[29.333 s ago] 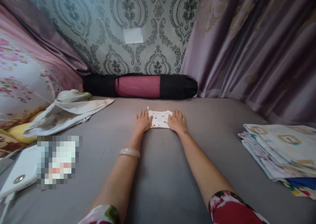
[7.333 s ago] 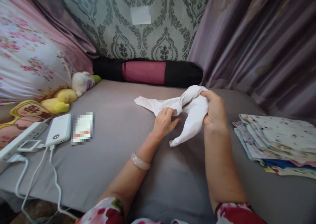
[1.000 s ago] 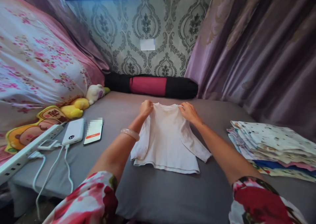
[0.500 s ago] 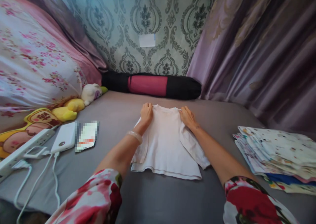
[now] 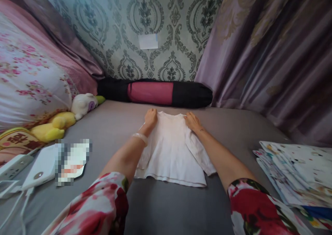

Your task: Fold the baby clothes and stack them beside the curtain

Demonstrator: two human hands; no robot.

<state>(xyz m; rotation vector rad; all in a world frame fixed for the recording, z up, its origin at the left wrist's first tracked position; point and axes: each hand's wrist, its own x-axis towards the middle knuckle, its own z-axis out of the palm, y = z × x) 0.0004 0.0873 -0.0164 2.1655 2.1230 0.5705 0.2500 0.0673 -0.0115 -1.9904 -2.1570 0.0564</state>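
A small white long-sleeved shirt (image 5: pixel 172 148) lies spread on the grey bed sheet (image 5: pixel 166 207), its neckline toward the wall and its hem toward me. My left hand (image 5: pixel 151 118) is closed on the shirt's left shoulder. At the opposite shoulder, my right hand (image 5: pixel 192 121) grips the cloth with bent fingers. The shirt's sleeves hang down along its sides, the left one partly hidden behind my forearm. A pale bangle (image 5: pixel 140 139) circles my left wrist.
Folded patterned cloths (image 5: pixel 298 172) are stacked at the right. On the left lie a white power bank (image 5: pixel 43 167) with cables, a power strip (image 5: pixel 17 166), a blurred-out phone-like object (image 5: pixel 74 164) and plush toys (image 5: pixel 84 105). A black and pink bolster (image 5: pixel 151 92) rests along the wall.
The view has shifted closer and slightly right, so the items at left and right sit nearer the picture's edges. Both hands keep their hold on the shirt's shoulders.
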